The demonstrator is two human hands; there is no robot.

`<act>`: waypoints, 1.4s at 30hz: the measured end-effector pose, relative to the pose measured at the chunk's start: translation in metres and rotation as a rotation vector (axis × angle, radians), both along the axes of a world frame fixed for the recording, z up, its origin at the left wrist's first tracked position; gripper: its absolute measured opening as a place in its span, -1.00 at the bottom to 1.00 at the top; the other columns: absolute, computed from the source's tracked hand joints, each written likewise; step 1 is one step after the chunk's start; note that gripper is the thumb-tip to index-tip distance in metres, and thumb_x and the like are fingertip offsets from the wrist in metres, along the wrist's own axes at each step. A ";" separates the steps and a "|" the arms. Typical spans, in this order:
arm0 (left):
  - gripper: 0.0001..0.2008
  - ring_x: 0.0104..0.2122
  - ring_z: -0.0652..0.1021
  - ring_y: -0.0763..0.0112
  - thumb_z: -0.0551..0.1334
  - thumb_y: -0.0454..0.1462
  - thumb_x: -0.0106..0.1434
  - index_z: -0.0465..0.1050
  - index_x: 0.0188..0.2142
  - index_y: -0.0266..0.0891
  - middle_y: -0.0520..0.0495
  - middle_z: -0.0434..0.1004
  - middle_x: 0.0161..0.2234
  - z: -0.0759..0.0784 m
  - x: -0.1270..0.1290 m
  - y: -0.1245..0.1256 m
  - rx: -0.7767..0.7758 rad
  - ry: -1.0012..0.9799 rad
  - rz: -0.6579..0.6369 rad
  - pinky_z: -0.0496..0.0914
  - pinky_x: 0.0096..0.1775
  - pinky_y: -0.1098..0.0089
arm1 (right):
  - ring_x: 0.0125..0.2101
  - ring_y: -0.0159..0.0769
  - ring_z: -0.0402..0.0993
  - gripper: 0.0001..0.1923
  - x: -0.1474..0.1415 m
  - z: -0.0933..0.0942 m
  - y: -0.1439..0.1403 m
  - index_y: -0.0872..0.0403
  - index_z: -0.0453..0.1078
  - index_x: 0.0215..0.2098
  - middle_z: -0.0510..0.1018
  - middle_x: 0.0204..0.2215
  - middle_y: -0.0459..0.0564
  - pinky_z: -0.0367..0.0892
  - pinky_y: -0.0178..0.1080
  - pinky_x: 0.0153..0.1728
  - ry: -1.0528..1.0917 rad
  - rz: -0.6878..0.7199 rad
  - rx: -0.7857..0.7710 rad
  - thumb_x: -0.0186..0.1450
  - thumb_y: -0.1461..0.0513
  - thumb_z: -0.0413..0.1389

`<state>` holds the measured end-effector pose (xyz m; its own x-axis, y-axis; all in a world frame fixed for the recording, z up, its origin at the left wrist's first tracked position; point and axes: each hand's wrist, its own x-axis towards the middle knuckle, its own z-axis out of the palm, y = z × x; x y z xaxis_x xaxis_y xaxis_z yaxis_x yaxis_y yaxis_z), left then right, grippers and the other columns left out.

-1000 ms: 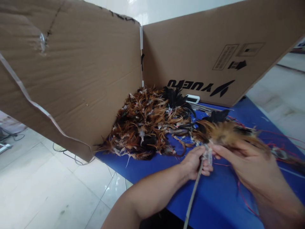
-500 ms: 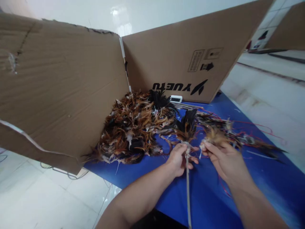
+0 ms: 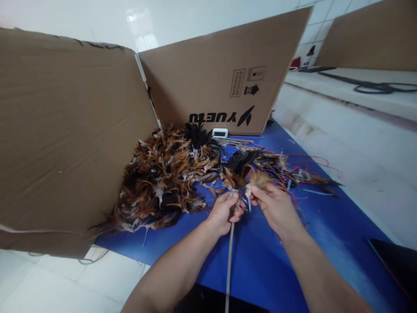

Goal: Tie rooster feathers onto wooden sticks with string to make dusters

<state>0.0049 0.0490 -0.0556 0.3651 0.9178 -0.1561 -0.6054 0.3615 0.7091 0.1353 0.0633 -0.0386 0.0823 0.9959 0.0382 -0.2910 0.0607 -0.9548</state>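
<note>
A thin stick (image 3: 230, 265) is held near its top by the left hand (image 3: 225, 213), the fingers being curled around it just below a bundle (image 3: 232, 178) of brown and black feathers; its lower end is run out of view at the bottom edge. The stick is thus located above the near part of the blue table (image 3: 257, 256). A tan tuft (image 3: 259, 178) is pinched by its pale, bound base between the thumb and fingers of the right hand (image 3: 276, 211), feathers pointed away from the wearer. The tuft is held just beside the bundle; whether the two are touching cannot be told. A large pile (image 3: 163, 174) of mostly brown tufts, with some black, is heaped on the table to the left of the hands, against the left panel (image 3: 71, 130) of cardboard. The right panel (image 3: 202, 78), printed with inverted lettering, is stood behind the pile. A small white device (image 3: 220, 133) with a dark window is set at its foot, with thin rods (image 3: 241, 141) laid just in front. Red string (image 3: 322, 158) and loose dark feathers (image 3: 325, 181) are strewn to the right, beyond the right hand.
</note>
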 end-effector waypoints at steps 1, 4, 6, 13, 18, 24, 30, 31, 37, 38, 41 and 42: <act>-0.71 -0.72 0.23 0.72 0.26 -0.13 0.07 0.27 -0.39 -0.32 0.03 0.31 -0.52 0.000 0.000 0.000 0.000 0.008 0.004 -0.12 -0.75 0.63 | -0.54 -0.44 0.34 -0.79 0.000 0.000 0.000 0.09 0.42 -0.44 0.45 -0.56 -0.12 0.22 -0.39 -0.60 0.000 0.002 0.002 0.00 0.18 0.28; -0.71 -0.71 0.23 0.70 0.22 -0.11 0.10 0.29 -0.38 -0.34 0.02 0.30 -0.53 -0.002 0.001 0.000 -0.028 0.007 0.009 -0.12 -0.73 0.62 | -0.56 -0.45 0.31 -0.80 -0.001 -0.001 0.001 0.10 0.41 -0.46 0.42 -0.58 -0.13 0.21 -0.38 -0.60 -0.025 -0.002 -0.001 0.01 0.16 0.27; -0.69 -0.70 0.25 0.68 0.16 -0.09 0.13 0.31 -0.38 -0.36 -0.02 0.31 -0.53 -0.003 0.002 0.000 -0.067 -0.008 0.007 -0.11 -0.73 0.61 | -0.59 -0.47 0.28 -0.79 -0.001 -0.003 0.002 0.11 0.39 -0.51 0.40 -0.61 -0.15 0.19 -0.38 -0.60 -0.058 -0.008 -0.001 0.00 0.16 0.27; -0.80 -0.69 0.28 0.62 0.15 -0.19 0.13 0.30 -0.35 -0.32 0.02 0.29 -0.57 0.000 0.005 -0.002 -0.048 0.025 0.084 -0.04 -0.73 0.61 | -0.62 -0.49 0.25 -0.76 0.000 -0.008 0.002 0.12 0.35 -0.53 0.40 -0.63 -0.15 0.13 -0.38 -0.62 -0.136 -0.001 -0.018 0.02 0.14 0.26; -0.81 -0.70 0.27 0.62 0.16 -0.19 0.13 0.28 -0.35 -0.30 0.04 0.29 -0.58 0.002 0.006 -0.004 -0.022 0.059 0.084 0.00 -0.73 0.60 | -0.66 -0.50 0.22 -0.75 -0.001 -0.005 0.001 0.13 0.34 -0.58 0.38 -0.67 -0.15 0.11 -0.37 -0.64 -0.158 0.014 -0.029 0.00 0.14 0.26; -0.85 -0.68 0.32 0.60 0.15 -0.28 0.07 0.25 -0.34 -0.27 0.00 0.36 -0.52 0.005 0.008 -0.005 -0.015 0.122 0.106 -0.03 -0.73 0.60 | -0.68 -0.51 0.18 -0.71 -0.004 0.000 -0.004 0.13 0.31 -0.63 0.35 -0.71 -0.16 0.09 -0.37 -0.65 -0.219 0.048 -0.037 -0.02 0.11 0.26; -0.81 -0.69 0.28 0.64 0.15 -0.22 0.08 0.29 -0.32 -0.29 -0.01 0.37 -0.50 0.004 0.009 -0.006 -0.010 0.195 0.115 -0.07 -0.72 0.61 | -0.64 -0.44 0.24 -0.71 -0.007 0.001 -0.005 0.13 0.35 -0.55 0.38 -0.67 -0.14 0.11 -0.35 -0.64 -0.267 0.005 -0.043 -0.07 0.09 0.27; -0.79 -0.68 0.28 0.64 0.15 -0.19 0.09 0.29 -0.32 -0.29 -0.01 0.37 -0.50 0.004 0.009 -0.007 -0.001 0.198 0.112 -0.07 -0.72 0.62 | -0.63 -0.44 0.24 -0.71 -0.008 0.001 -0.004 0.13 0.34 -0.56 0.37 -0.67 -0.14 0.11 -0.35 -0.64 -0.265 0.002 -0.043 -0.07 0.10 0.26; -0.64 -0.66 0.27 0.66 0.15 -0.02 0.12 0.31 -0.35 -0.31 -0.01 0.35 -0.49 0.004 0.010 -0.009 0.056 0.222 0.106 -0.05 -0.72 0.62 | -0.63 -0.45 0.23 -0.75 -0.008 0.001 -0.005 0.12 0.33 -0.56 0.35 -0.67 -0.16 0.16 -0.33 -0.59 -0.235 0.037 -0.043 -0.04 0.13 0.25; -0.62 -0.66 0.26 0.66 0.16 0.00 0.11 0.32 -0.34 -0.31 -0.01 0.34 -0.48 0.004 0.011 -0.010 0.072 0.230 0.108 -0.05 -0.71 0.62 | -0.62 -0.44 0.24 -0.75 -0.008 0.000 -0.004 0.12 0.32 -0.56 0.36 -0.66 -0.16 0.18 -0.33 -0.58 -0.233 0.039 -0.041 -0.04 0.13 0.25; -0.59 -0.66 0.26 0.67 0.17 0.02 0.10 0.32 -0.31 -0.32 0.01 0.32 -0.49 0.004 0.011 -0.011 0.115 0.274 0.115 -0.02 -0.71 0.62 | -0.59 -0.43 0.26 -0.74 -0.007 -0.004 -0.002 0.12 0.30 -0.58 0.36 -0.65 -0.16 0.20 -0.33 -0.55 -0.246 0.017 -0.040 -0.04 0.14 0.25; -0.58 -0.66 0.25 0.67 0.17 0.02 0.10 0.33 -0.30 -0.32 0.01 0.32 -0.49 0.004 0.011 -0.011 0.123 0.289 0.115 -0.01 -0.71 0.62 | -0.59 -0.44 0.26 -0.74 -0.007 -0.006 -0.001 0.12 0.29 -0.59 0.35 -0.65 -0.16 0.20 -0.34 -0.54 -0.256 0.006 -0.040 -0.04 0.15 0.25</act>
<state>0.0159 0.0378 -0.0516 0.2148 0.9688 -0.1233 -0.4048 0.2032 0.8915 0.1283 0.0618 -0.0441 0.0691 0.9974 0.0181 -0.0397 0.0209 -0.9990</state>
